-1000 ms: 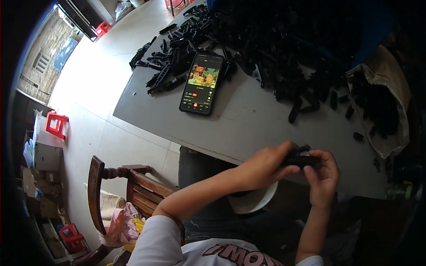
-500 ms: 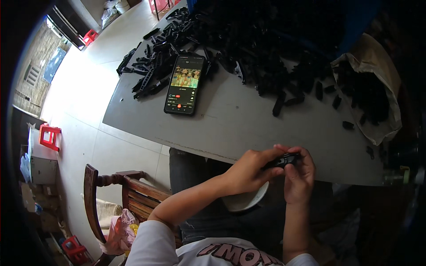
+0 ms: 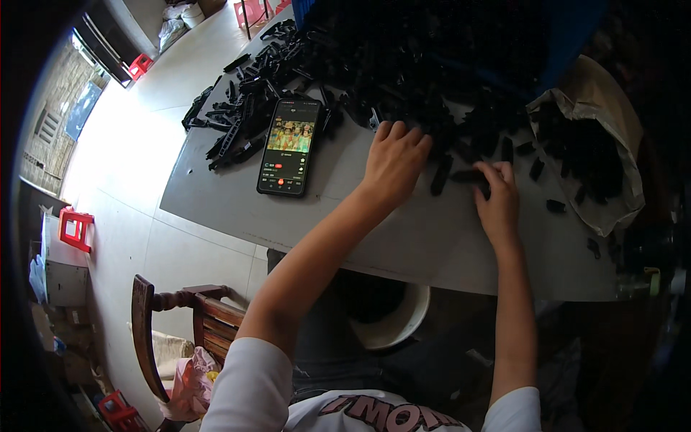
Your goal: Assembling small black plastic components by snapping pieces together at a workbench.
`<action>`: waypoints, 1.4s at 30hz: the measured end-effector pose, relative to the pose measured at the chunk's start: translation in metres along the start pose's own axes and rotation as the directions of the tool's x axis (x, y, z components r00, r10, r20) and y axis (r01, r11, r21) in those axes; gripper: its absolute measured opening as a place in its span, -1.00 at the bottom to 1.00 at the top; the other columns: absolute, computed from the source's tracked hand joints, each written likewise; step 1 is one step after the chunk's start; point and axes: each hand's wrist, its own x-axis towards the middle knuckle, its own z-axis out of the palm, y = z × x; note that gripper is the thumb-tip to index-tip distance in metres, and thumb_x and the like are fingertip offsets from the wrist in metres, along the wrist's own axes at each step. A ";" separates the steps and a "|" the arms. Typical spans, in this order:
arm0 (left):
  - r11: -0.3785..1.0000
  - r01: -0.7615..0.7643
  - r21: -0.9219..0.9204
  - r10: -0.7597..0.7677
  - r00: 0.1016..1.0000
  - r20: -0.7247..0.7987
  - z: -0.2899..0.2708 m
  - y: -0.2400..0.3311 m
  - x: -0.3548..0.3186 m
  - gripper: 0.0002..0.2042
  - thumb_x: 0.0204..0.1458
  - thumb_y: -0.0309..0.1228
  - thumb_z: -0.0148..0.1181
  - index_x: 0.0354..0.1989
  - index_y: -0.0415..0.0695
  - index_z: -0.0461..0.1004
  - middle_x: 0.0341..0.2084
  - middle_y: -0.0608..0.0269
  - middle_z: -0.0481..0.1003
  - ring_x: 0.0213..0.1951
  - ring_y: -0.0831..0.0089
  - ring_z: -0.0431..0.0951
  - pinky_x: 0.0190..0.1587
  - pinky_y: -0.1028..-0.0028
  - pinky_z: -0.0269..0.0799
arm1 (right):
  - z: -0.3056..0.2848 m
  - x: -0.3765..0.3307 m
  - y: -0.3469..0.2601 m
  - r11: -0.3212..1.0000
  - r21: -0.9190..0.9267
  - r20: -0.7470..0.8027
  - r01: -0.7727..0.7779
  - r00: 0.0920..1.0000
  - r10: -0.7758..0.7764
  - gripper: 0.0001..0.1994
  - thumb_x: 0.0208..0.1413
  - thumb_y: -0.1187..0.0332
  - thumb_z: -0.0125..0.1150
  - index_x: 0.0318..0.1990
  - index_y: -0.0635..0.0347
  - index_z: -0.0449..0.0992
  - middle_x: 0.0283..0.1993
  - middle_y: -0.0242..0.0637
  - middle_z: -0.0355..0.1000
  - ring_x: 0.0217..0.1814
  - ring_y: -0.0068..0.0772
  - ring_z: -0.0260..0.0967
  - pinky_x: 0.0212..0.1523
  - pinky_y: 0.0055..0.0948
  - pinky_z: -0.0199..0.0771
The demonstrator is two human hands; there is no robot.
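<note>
A large heap of small black plastic parts covers the far side of the grey table. At its near edge my left hand reaches in with bent fingers; their tips are hidden, and what they hold cannot be made out. Farther right, my right hand has its thumb and fingers closed at the end of a long black plastic piece. Below the table edge, by my lap, a pale basin holds dark contents, partly covered by my left arm.
A phone with a lit screen lies left of my left hand. On the right an opened sack holds more black parts. A blue container edge rises behind the heap. A wooden chair stands at left, red stools beyond.
Both hands were together near the table edge, around a black plastic part. They have separated and moved forward to the heap. That part no longer shows between them, and more of the basin is visible.
</note>
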 end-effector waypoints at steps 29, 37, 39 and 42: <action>0.274 0.575 -0.771 -0.074 0.812 0.579 -0.076 0.051 -0.081 -0.60 0.07 -0.36 0.11 0.02 -0.28 0.19 -0.32 0.03 0.42 -0.29 0.40 0.42 -0.22 0.45 0.32 | -0.027 -0.071 -0.070 0.670 0.725 0.125 -0.158 0.987 0.097 -0.76 -0.09 0.38 0.34 -0.31 0.25 0.42 -0.41 -0.41 0.37 -0.43 -0.68 0.27 -0.39 -0.68 0.27; 0.211 0.503 -0.838 0.020 0.855 0.519 -0.081 0.056 -0.088 -0.59 0.04 -0.47 0.07 0.06 -0.32 0.19 -0.28 -0.13 0.42 -0.21 0.05 0.48 -0.19 0.37 0.34 | -0.020 -0.079 -0.063 0.799 0.591 -0.022 0.114 0.992 -0.125 -0.67 -0.16 0.32 0.41 -0.29 0.23 0.41 -0.32 -0.36 0.37 -0.45 -0.71 0.25 -0.51 -0.75 0.21; 0.190 0.481 -0.856 0.052 0.865 0.498 -0.077 0.056 -0.092 -0.58 0.03 -0.49 0.08 0.07 -0.32 0.19 -0.28 -0.14 0.43 -0.21 0.03 0.48 -0.19 0.36 0.35 | -0.017 -0.081 -0.077 0.635 0.769 -0.048 -0.068 0.985 0.163 -0.58 -0.20 0.30 0.42 -0.18 0.24 0.42 -0.14 -0.22 0.41 -0.44 -0.69 0.28 -0.53 -0.76 0.22; 0.194 0.481 -0.855 0.074 0.862 0.501 -0.079 0.057 -0.092 -0.58 0.00 -0.52 0.08 0.07 -0.30 0.21 -0.29 -0.15 0.45 -0.23 -0.03 0.48 -0.20 0.34 0.36 | -0.021 -0.089 -0.076 0.151 0.879 0.427 -0.453 0.887 0.177 -0.51 -0.22 0.30 0.42 -0.10 0.27 0.41 -0.03 -0.11 0.40 -0.42 -0.68 0.30 -0.53 -0.76 0.25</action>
